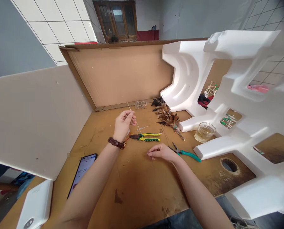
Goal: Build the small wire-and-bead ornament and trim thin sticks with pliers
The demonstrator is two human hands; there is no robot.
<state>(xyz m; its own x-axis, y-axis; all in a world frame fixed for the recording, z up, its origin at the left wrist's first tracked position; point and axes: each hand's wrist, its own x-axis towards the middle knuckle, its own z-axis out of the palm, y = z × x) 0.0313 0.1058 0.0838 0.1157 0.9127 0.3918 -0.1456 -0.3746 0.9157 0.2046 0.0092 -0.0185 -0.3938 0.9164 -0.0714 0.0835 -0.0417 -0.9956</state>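
Observation:
My left hand, raised over the middle of the table, pinches a thin straight wire that slants down to the right. Lower and to the right, my right hand has its thumb and fingers pressed together; whatever they may hold is too small to make out. Yellow-and-black pliers lie on the table just beyond both hands. Turquoise-handled long-nose pliers rest beside my right wrist. Some short thin pieces lie behind the yellow pliers.
A tangle of bent wire and brown feathers lie at the back. A glass of pale liquid stands right, by white foam packing. A phone and white power bank lie left. Cardboard walls the back.

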